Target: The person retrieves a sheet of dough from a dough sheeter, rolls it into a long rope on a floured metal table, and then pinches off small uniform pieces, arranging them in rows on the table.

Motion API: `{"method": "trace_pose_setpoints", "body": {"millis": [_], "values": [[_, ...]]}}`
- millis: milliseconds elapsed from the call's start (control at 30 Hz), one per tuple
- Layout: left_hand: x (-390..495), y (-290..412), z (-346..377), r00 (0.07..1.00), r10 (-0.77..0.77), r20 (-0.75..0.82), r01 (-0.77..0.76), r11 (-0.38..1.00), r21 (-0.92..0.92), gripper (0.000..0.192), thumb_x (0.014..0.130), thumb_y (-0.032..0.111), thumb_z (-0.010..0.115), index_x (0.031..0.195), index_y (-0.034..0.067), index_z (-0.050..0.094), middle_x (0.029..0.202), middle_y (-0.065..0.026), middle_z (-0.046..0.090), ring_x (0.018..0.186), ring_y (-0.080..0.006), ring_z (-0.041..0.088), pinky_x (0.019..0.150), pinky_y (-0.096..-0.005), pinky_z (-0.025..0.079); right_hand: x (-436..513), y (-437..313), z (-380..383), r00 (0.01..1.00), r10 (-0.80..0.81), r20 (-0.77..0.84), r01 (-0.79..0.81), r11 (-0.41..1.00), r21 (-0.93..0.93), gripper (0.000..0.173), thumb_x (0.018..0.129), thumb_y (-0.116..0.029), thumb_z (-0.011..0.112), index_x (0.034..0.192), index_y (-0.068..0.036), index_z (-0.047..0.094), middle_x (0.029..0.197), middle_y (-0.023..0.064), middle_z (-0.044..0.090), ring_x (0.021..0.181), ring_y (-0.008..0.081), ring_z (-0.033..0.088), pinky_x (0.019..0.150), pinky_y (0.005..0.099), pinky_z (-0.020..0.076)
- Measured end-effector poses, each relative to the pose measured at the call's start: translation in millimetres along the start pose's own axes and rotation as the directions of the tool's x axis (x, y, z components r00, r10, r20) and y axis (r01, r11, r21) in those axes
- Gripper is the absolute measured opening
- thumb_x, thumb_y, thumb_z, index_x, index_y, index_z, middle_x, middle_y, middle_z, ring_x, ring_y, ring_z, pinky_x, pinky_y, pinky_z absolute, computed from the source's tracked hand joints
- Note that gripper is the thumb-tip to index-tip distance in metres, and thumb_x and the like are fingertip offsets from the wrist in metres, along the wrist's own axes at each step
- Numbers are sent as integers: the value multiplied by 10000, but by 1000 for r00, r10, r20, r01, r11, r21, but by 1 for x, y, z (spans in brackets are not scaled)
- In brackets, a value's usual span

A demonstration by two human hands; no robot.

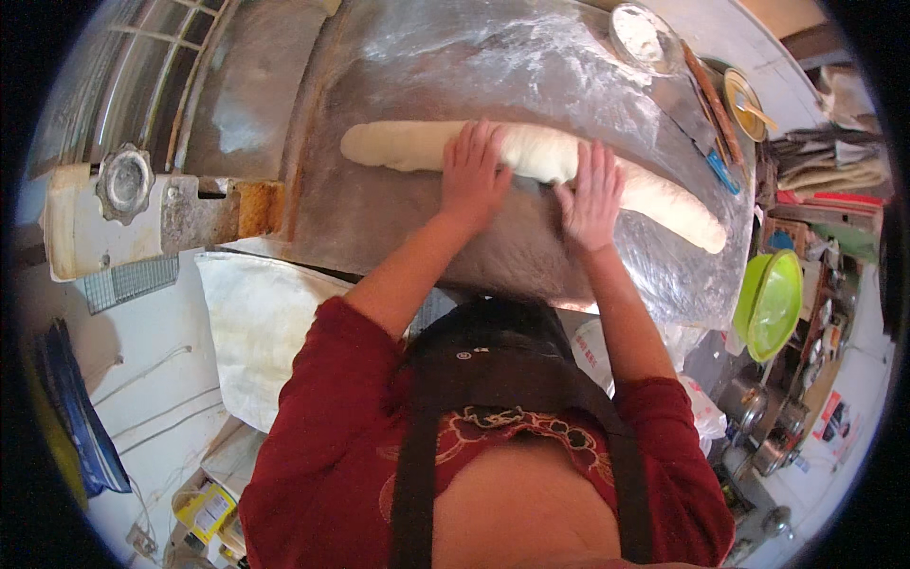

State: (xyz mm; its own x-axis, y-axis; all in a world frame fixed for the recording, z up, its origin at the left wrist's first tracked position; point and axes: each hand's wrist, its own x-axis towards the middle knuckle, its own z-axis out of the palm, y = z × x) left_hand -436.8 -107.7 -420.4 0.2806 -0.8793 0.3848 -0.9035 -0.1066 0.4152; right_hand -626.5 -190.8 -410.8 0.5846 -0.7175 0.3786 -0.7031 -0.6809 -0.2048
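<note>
A long, thick roll of pale dough lies crosswise on a metal worktop dusted with flour. My left hand rests flat on the dough left of its middle, fingers pointing away from me and thumb out to the right. To the right of it, my right hand presses on the dough with its fingers extended and its thumb on the near side. Neither hand is closed around the roll. Between the hands the dough's near edge looks uneven.
At the back right are a bowl of flour, a wooden rolling pin, a blue-handled knife and a round tin holding a utensil. A green plastic basin stands beyond the right edge. A metal machine part with a knob borders the left.
</note>
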Motion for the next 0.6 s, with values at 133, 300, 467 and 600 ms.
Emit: {"method": "trace_pose_setpoints", "body": {"millis": [133, 300, 467, 600], "values": [[-47, -4, -41, 979, 77, 188, -43, 983, -177, 580, 861, 245, 532, 1390, 54, 389, 1456, -149, 351, 1378, -364, 271, 1113, -531, 183, -40, -30, -28, 999, 16, 45, -22, 992, 124, 770, 826, -349, 642, 1446, -38, 308, 1498, 208, 294, 1394, 389, 251, 1121, 548, 175], [-44, -51, -79, 997, 16, 73, -20, 998, 52, 512, 852, 238, 538, 1337, 92, 461, 1401, -147, 419, 1327, -355, 341, 1088, -527, 219, -3, -65, -14, 995, -79, 57, 65, 976, 209, 781, 758, -363, 699, 1385, -31, 372, 1387, 222, 404, 1300, 395, 367, 1076, 537, 257], [28, -94, -37, 1000, -25, -15, 27, 979, 204, 279, 853, 250, 540, 1087, 104, 583, 1117, -115, 566, 1066, -336, 501, 948, -490, 344, 78, -41, 47, 996, -81, 22, 80, 996, 37, 519, 748, -406, 693, 1083, -39, 544, 997, 135, 553, 961, 318, 528, 874, 475, 408], [85, -120, -13, 996, -91, -7, 89, 952, 294, 178, 867, 253, 529, 918, 95, 594, 948, -91, 572, 914, -310, 530, 826, -481, 390, 125, -22, 73, 995, -52, 89, 56, 997, -47, 416, 857, -443, 569, 1001, -53, 572, 945, 120, 565, 904, 328, 542, 802, 472, 426]]}}
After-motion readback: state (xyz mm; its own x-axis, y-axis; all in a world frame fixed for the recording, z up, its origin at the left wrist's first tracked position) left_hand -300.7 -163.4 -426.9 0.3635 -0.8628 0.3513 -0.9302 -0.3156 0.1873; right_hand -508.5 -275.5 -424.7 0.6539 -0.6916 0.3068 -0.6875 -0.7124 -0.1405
